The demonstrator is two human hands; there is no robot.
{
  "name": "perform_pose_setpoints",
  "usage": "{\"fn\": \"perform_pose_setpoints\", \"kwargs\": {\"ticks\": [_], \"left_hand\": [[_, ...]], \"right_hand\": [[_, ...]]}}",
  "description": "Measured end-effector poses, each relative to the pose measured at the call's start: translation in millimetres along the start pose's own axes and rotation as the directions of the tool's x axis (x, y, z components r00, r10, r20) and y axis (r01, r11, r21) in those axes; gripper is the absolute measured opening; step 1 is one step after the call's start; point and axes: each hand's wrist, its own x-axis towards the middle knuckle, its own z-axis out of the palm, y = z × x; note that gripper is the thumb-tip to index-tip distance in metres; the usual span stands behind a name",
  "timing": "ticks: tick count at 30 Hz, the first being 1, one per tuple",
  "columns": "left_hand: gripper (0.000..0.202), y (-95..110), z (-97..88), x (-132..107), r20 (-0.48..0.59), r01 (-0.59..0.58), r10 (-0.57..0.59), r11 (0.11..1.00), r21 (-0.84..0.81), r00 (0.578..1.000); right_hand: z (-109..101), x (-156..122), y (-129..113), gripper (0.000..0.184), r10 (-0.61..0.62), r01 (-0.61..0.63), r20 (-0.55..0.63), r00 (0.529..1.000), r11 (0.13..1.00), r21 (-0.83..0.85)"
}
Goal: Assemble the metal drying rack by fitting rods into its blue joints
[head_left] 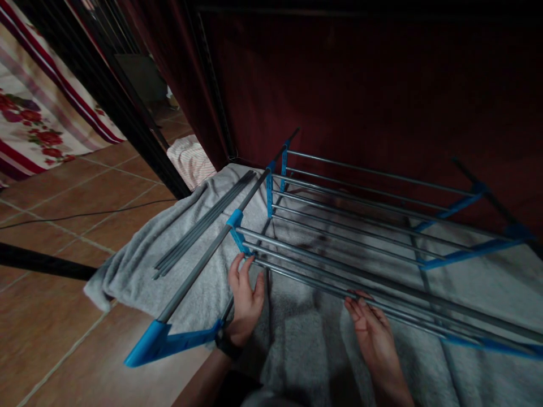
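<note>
A metal drying rack (360, 263) with blue plastic brackets lies before me on a grey blanket. My left hand (246, 302), with a dark band on its wrist, is at the lower end of a blue bracket (238, 237). Its fingertips touch or nearly touch that bracket, and the thumb stands apart from the fingers. Farther right, my right hand (373, 328) pinches the nearest thin metal rod (307, 281) between thumb and fingers. That rod runs from the bracket by my left hand toward another blue bracket (492, 346) at the right.
Several loose metal rods (203, 226) lie bundled on the grey blanket (292, 339), left of the rack. A blue end piece (148, 343) juts out over the tiled floor (55, 316). Dark frame posts (139, 113) and a dark red panel (360, 85) stand behind. A cable (89, 213) crosses the floor.
</note>
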Motion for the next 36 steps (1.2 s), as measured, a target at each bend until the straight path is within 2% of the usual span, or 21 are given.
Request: {"fn": "perform_pose_setpoints", "kwargs": {"ticks": [1,3,5,7,13,17,22,26,31,36], "left_hand": [[0.052,-1.4,0.7,1.7,-0.043,0.094,-0.096,0.994,-0.064,0.994],[0.055,-5.4,2.6,6.1,-0.104,0.249,-0.272,0.949,-0.192,0.957],[0.057,-9.6,5.4,11.0,-0.115,0.354,-0.402,0.886,-0.301,0.909],[0.056,-12.2,8.6,15.6,-0.086,0.412,-0.474,0.829,-0.377,0.876],[0.044,-13.7,18.0,27.1,0.012,0.452,-0.508,0.756,-0.473,0.861],[0.04,-13.3,20.5,34.8,-0.01,0.444,-0.514,0.751,-0.489,0.858],[0.036,-7.6,19.0,41.7,-0.034,0.397,-0.475,0.769,-0.501,0.879],[0.04,-6.5,17.9,40.1,-0.026,0.39,-0.473,0.755,-0.527,0.88],[0.041,-4.9,14.2,36.7,0.003,0.449,-0.535,0.706,-0.548,0.845],[0.05,0.4,11.5,39.5,-0.002,0.472,-0.553,0.712,-0.52,0.833]], "right_hand": [[0.2,0.2,-0.2,0.026,0.002,-0.002,0.003,1.0,1.0,0.0],[0.1,0.5,-0.5,0.025,0.006,-0.006,0.005,1.0,1.0,-0.004],[-0.1,0.6,-0.7,0.025,0.007,-0.007,0.002,1.0,1.0,-0.009],[-0.1,0.4,-1.0,0.028,0.005,-0.005,-0.004,1.0,1.0,-0.02],[-0.4,-1.2,-2.7,0.03,-0.015,0.015,-0.013,1.0,0.999,-0.032],[-2.0,-1.4,-3.3,0.029,-0.012,0.011,-0.02,1.0,0.999,-0.03],[-0.4,-0.6,-4.6,0.028,-0.019,0.018,-0.019,1.0,0.999,-0.034],[1.8,-1.4,-6.4,0.026,-0.033,0.032,0.0,0.999,0.998,-0.05],[3.3,-1.1,-7.9,0.028,-0.03,0.03,-0.003,1.0,0.998,-0.059],[5.0,-0.8,-9.0,0.03,-0.024,0.024,-0.002,1.0,0.998,-0.049]]}}
